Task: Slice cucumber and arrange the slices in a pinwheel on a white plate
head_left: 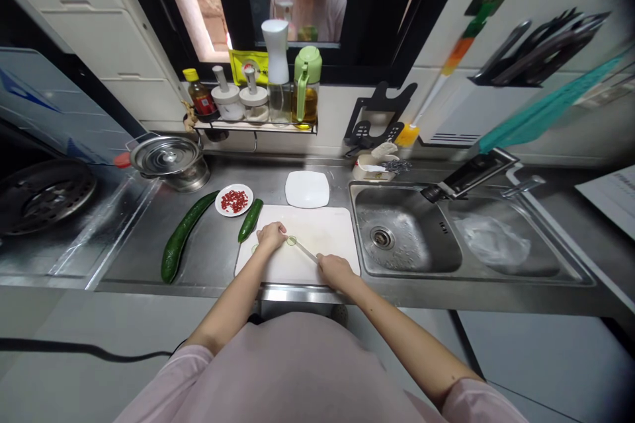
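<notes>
My right hand is closed around the handle of a kitchen knife, whose blade points left across a white cutting board. At the blade's tip end sits a thin round cucumber slice. Just left of that slice is my left hand, its fingers curled together; whatever they grip is hidden under them. Another pale green slice shows by the left wrist. A cut length of cucumber rests at the board's upper left edge.
Left of the board lie a long whole cucumber and a plate of small red pieces. A white dish stands behind the board. The sink is at right, a lidded pot at back left, a condiment rack above.
</notes>
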Demonstrator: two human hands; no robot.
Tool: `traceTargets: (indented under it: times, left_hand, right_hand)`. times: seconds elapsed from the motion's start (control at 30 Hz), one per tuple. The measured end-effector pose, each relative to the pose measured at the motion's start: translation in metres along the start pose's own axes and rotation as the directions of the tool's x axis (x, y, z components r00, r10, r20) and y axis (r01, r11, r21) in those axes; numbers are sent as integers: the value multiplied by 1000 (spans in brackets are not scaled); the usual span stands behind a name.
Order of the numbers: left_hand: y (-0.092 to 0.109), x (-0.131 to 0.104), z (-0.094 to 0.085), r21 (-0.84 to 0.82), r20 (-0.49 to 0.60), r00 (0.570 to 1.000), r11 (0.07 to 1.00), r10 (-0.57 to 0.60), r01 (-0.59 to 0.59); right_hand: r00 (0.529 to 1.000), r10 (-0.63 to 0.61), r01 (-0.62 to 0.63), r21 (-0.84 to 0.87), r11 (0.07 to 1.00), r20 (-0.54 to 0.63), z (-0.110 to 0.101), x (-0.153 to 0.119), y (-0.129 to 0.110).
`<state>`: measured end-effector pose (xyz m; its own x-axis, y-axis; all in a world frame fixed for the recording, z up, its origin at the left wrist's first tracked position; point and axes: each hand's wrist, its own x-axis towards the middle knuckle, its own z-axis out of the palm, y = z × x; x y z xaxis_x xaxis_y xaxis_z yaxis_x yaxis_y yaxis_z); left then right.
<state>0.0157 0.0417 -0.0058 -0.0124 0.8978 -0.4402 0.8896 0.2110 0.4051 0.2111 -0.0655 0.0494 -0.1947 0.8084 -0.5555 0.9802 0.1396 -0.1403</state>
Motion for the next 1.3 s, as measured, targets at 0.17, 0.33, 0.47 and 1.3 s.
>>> traceTargets:
  times: [0.17,0.33,0.47,1.3]
  left_hand:
    - [2,-1,-1,2,8,1000,1000,-8,8]
    - [1,-1,-1,9,10,1000,1000,-1,1]
    - [1,0,-1,19,14,1000,1000,-4,4]
    - [-3,4,4,40,-12,1000,999,16,-16]
  right_hand:
    - [1000,-1,2,-13,1000,18,-5,0,-3]
    - [1000,-1,1,-6,1000,15,-7,0,-5]
    - [1000,4,-4,-2,1000,22,-7,0,-5]
    - [1000,-12,12,-28,1000,23,0,-13,6]
